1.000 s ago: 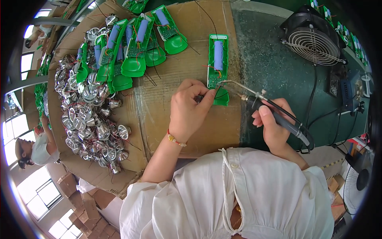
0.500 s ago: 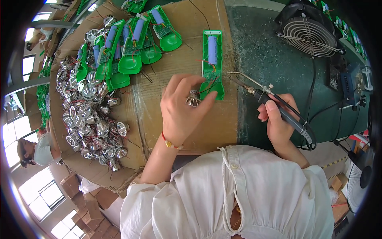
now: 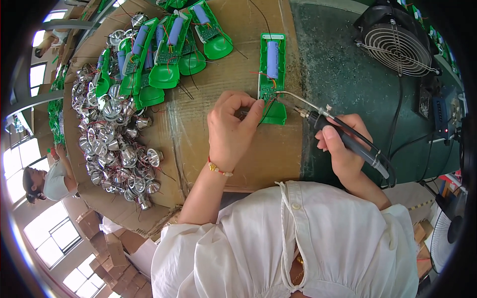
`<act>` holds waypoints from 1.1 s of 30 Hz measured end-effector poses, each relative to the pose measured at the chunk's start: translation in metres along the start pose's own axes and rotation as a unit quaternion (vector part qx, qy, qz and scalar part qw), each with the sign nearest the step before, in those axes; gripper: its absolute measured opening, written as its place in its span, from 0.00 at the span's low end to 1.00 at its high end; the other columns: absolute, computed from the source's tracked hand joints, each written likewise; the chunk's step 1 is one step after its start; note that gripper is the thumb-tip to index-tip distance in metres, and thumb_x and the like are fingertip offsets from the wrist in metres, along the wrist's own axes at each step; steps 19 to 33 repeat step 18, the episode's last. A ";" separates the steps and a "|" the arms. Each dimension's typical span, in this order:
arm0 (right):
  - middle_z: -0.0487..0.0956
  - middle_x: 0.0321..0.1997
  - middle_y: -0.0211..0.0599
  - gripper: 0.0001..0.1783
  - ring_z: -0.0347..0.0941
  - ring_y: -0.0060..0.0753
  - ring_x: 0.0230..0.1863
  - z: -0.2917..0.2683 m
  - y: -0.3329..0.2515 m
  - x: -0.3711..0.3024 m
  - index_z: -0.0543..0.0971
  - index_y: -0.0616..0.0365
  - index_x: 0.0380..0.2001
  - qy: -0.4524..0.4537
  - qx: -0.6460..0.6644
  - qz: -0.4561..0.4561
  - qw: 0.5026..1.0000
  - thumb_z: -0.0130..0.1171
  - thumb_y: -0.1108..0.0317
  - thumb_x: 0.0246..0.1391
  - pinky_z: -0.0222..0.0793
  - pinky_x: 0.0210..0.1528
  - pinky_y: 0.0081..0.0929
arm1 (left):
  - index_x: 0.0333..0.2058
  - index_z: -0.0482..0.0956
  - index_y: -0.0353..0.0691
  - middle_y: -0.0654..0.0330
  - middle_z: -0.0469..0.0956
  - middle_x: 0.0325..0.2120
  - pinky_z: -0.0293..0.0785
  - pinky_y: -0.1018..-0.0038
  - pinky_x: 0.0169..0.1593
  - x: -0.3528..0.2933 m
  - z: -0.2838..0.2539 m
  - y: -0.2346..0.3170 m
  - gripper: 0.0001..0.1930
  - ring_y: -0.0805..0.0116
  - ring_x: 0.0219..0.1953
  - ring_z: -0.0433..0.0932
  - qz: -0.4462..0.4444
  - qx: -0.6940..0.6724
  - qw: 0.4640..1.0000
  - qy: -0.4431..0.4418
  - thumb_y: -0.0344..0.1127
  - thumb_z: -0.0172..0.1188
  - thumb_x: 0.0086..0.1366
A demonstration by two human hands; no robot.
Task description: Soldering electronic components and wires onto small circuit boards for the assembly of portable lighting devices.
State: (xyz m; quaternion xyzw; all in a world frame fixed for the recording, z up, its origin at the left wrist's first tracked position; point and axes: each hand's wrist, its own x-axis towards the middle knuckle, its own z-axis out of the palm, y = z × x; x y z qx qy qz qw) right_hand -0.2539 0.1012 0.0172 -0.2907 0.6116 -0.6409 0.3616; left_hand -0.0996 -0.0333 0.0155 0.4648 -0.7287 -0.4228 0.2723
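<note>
A green plastic housing (image 3: 274,118) lies upright on the cardboard, holding a blue-violet cylindrical battery (image 3: 273,59) and a small circuit board (image 3: 267,93). My left hand (image 3: 229,130) is at its lower left, thumb and forefinger pinched on thin wires (image 3: 269,106) that run to the board. Behind those fingers a bit of silver shows; most of it is hidden. My right hand (image 3: 346,151) grips a soldering iron (image 3: 357,147) with a thin curved metal tube (image 3: 300,97) clamped along it. Iron tip and tube end meet at the board beside the wires.
Silver reflector cups (image 3: 109,134) with wires are heaped at left, inside a cardboard box edge. More green housings (image 3: 164,77) with batteries lie on top. A black fan with a wire grille (image 3: 397,49) stands far right, near a blue control box (image 3: 444,116). Another person (image 3: 59,176) is beyond the left side.
My left hand has closed from spread fingers into a pinch at the wires, covering the reflector cup. The iron tip has moved left onto the board. The view has shifted slightly.
</note>
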 end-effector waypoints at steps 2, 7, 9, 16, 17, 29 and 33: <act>0.76 0.23 0.40 0.09 0.72 0.20 0.22 0.006 0.002 0.003 0.71 0.66 0.31 0.010 0.016 0.022 1.000 0.58 0.74 0.48 0.70 0.23 0.16 | 0.22 0.76 0.32 0.58 0.74 0.24 0.68 0.77 0.26 -0.001 0.002 -0.003 0.05 0.71 0.21 0.72 -0.003 -0.007 1.000 0.001 0.28 0.61 0.50; 0.76 0.24 0.40 0.09 0.73 0.20 0.23 0.007 0.003 0.007 0.71 0.66 0.31 -0.003 0.008 0.037 0.999 0.58 0.73 0.48 0.71 0.23 0.17 | 0.22 0.76 0.32 0.58 0.74 0.24 0.67 0.77 0.26 0.000 0.003 -0.001 0.06 0.71 0.21 0.72 -0.007 -0.005 1.000 -0.002 0.28 0.61 0.50; 0.76 0.24 0.40 0.09 0.73 0.20 0.23 0.008 0.002 0.008 0.71 0.66 0.30 -0.001 0.005 0.035 0.999 0.58 0.73 0.48 0.71 0.23 0.17 | 0.22 0.76 0.32 0.58 0.74 0.24 0.67 0.77 0.26 0.001 0.003 -0.001 0.06 0.71 0.21 0.72 -0.006 -0.001 1.000 -0.006 0.29 0.61 0.50; 0.76 0.22 0.40 0.09 0.71 0.19 0.20 0.006 0.003 0.003 0.70 0.65 0.31 0.017 0.050 0.054 0.997 0.57 0.71 0.50 0.68 0.21 0.15 | 0.22 0.76 0.32 0.58 0.73 0.23 0.67 0.78 0.26 0.000 0.001 -0.004 0.05 0.71 0.21 0.71 -0.014 -0.009 1.000 -0.004 0.28 0.61 0.51; 0.76 0.22 0.40 0.09 0.71 0.19 0.19 0.006 0.004 0.001 0.69 0.65 0.32 0.034 0.062 0.046 0.996 0.56 0.71 0.50 0.68 0.21 0.15 | 0.22 0.76 0.32 0.58 0.73 0.23 0.67 0.77 0.26 0.001 0.000 -0.001 0.05 0.71 0.21 0.72 -0.028 -0.008 0.999 -0.013 0.28 0.61 0.51; 0.76 0.22 0.41 0.10 0.71 0.20 0.19 0.003 0.003 0.001 0.69 0.65 0.33 0.030 0.055 0.036 0.997 0.56 0.71 0.50 0.68 0.22 0.16 | 0.22 0.76 0.32 0.58 0.73 0.23 0.67 0.77 0.26 0.000 0.000 -0.001 0.05 0.71 0.21 0.72 -0.029 -0.007 0.999 -0.012 0.28 0.61 0.51; 0.76 0.22 0.41 0.10 0.71 0.20 0.19 0.003 0.003 0.001 0.69 0.65 0.33 0.030 0.055 0.036 0.997 0.56 0.71 0.50 0.68 0.22 0.16 | 0.22 0.76 0.32 0.58 0.73 0.23 0.67 0.77 0.26 0.000 0.000 -0.001 0.05 0.71 0.21 0.72 -0.029 -0.007 0.999 -0.012 0.28 0.61 0.51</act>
